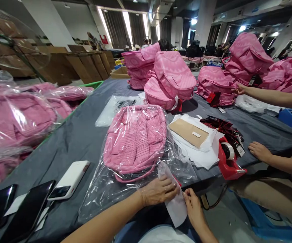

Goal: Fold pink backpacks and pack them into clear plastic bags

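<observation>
A pink backpack [137, 138] lies inside a clear plastic bag [105, 192] on the table in front of me. At the bag's near right edge, my left hand [161, 190] is closed on a thin white sheet of paper [175, 207], which hangs over the table edge. My right hand [193, 206] pinches at the right edge of that sheet, thumb and forefinger together. A bit of something red shows behind the paper, mostly hidden.
White sheets with a brown card [188, 130] lie right of the bag, beside a red tape dispenser [229, 158] and dark hang tags [221, 125]. Pink backpacks [171, 74] are stacked behind. Left are a white power bank [70, 180] and phones [29, 209]. Another person's hand [259, 152] rests right.
</observation>
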Tool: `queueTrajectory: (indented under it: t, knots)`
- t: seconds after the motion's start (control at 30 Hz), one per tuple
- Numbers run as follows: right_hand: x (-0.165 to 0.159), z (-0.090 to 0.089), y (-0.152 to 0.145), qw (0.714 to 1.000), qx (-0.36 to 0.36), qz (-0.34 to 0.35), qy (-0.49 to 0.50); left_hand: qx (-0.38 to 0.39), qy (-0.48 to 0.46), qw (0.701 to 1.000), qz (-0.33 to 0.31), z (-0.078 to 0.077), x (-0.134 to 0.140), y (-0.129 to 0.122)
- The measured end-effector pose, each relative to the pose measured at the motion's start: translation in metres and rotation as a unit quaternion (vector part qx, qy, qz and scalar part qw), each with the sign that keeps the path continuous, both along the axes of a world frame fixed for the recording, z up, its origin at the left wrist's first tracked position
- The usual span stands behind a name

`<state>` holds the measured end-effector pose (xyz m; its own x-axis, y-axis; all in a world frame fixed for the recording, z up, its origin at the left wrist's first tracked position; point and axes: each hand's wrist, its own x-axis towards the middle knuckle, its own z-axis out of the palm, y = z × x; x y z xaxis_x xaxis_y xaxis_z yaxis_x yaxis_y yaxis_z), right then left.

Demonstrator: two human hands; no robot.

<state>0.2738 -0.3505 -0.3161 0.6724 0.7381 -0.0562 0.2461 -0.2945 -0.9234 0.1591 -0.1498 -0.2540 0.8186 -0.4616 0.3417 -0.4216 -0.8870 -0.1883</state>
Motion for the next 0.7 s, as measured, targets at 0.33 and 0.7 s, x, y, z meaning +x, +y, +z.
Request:
queueTrajectory:
  t: [0.33, 0.7]
  knots:
    - [0.021, 0.004, -0.007, 0.956, -0.096, -0.026, -0.276, -0.019, 0.024, 0.999, -0.01, -0.01, -0.008, 0.009]
    - [0.007, 0.016, -0.009, 0.984, -0.021, 0.03, 0.173, -0.047, -0.054, 0.995, -0.063, 0.01, -0.002, 0.004]
